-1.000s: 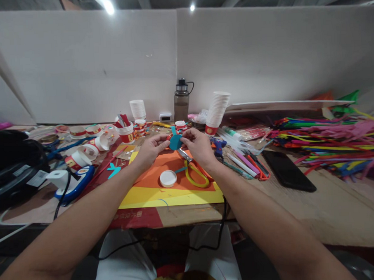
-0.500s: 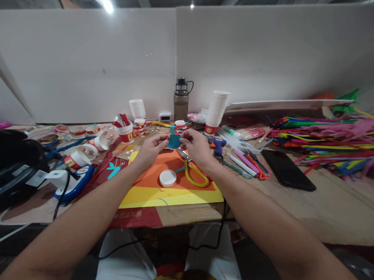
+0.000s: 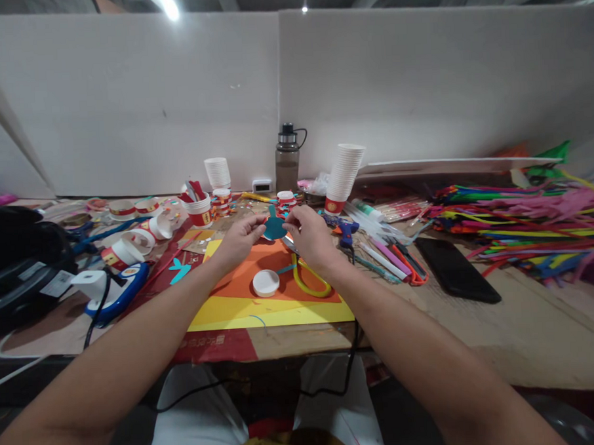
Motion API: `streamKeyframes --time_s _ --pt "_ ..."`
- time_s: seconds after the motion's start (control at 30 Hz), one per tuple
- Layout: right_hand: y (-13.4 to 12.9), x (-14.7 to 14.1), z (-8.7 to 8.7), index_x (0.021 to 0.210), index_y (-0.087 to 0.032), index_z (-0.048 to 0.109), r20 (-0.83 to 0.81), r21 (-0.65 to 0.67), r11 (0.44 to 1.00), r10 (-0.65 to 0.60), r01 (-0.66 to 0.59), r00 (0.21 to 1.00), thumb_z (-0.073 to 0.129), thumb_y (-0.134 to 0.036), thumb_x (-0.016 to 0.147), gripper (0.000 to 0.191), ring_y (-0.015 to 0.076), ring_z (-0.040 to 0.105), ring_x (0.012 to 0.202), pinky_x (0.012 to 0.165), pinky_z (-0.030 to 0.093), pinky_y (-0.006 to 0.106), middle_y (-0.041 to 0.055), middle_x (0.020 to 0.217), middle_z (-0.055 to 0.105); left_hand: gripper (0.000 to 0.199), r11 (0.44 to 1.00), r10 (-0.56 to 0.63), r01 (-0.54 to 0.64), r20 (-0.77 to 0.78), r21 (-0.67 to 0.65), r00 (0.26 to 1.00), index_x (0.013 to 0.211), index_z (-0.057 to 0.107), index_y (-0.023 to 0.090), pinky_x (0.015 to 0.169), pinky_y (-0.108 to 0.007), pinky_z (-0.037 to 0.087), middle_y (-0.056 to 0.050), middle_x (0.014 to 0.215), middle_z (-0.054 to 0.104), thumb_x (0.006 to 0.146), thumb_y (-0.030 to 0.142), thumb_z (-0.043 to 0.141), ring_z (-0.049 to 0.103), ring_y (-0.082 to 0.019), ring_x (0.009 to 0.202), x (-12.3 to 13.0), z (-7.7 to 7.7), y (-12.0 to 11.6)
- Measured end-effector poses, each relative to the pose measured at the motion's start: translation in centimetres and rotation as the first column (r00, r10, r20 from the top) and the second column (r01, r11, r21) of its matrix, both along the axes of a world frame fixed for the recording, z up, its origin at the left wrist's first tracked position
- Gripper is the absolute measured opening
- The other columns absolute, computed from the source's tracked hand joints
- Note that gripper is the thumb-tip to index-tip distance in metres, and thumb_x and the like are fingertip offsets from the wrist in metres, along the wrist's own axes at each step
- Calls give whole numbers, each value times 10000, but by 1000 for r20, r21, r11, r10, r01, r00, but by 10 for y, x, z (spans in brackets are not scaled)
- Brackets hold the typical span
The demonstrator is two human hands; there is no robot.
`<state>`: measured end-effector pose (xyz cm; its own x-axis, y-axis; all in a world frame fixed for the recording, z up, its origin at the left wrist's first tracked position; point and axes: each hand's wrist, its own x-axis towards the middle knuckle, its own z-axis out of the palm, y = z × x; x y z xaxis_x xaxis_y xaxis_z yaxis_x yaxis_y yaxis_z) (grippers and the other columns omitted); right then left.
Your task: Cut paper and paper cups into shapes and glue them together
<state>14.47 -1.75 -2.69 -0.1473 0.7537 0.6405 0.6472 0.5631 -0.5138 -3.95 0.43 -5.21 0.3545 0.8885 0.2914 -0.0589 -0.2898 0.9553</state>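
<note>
Between my two hands is a round teal paper cutout (image 3: 274, 228) with a narrow tab sticking up from its top. My left hand (image 3: 243, 236) pinches its left edge, and my right hand (image 3: 308, 232) grips the right edge. Below them, yellow-handled scissors (image 3: 313, 284) lie on orange paper (image 3: 240, 277), their blades partly hidden by my right hand. A small white cup base (image 3: 266, 283) rests on the same paper, with a thin teal strip beside it. Left of the paper lie more teal cut pieces (image 3: 180, 271).
A blue glue gun (image 3: 346, 231), markers (image 3: 390, 261) and a black phone (image 3: 456, 269) lie to the right, before colourful pipe cleaners (image 3: 523, 226). Stacked paper cups (image 3: 345, 174) and a bottle (image 3: 288, 160) stand behind. A power strip (image 3: 120, 296) sits at left.
The teal cutout has shifted slightly left and down and its tab now tilts a little left. Both hands still hold it at its edges.
</note>
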Motion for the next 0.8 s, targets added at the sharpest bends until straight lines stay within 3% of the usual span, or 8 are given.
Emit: streamKeyframes --time_s 0.2,0.53,0.67,0.8 --pt "-1 0 1 770 -202 552 106 47 998 -36 31 994 552 -86 860 147 194 526 801 702 382 301 49 872 589 396 1000 -14 14 8 0 1000 1142 658 177 853 -357 568 -74 1098 704 831 423 663 669 -192 939 1 1 -1" --pt "5 0 -3 846 -200 519 13 45 997 -65 64 998 637 -121 811 146 200 549 841 738 426 320 69 944 606 398 1000 -1 1 13 15 1000 1130 664 172 850 -368 568 -69 1079 700 829 433 660 677 -178 870 2 3 -3" --pt "8 -2 -5 968 -192 552 -89 -57 998 0 -5 996 615 -168 834 150 186 584 817 743 454 317 60 946 640 379 1000 -12 12 41 5 999 1112 662 162 829 -355 570 -70 1045 701 830 415 660 677 -173 859 2 3 -2" --pt "6 -4 -3 963 -186 605 -139 -193 978 59 -86 988 557 -181 874 102 173 619 796 749 458 310 47 897 690 343 999 -36 38 84 -25 996 1085 652 156 825 -335 572 -55 990 703 830 386 670 671 -153 839 3 4 -5"
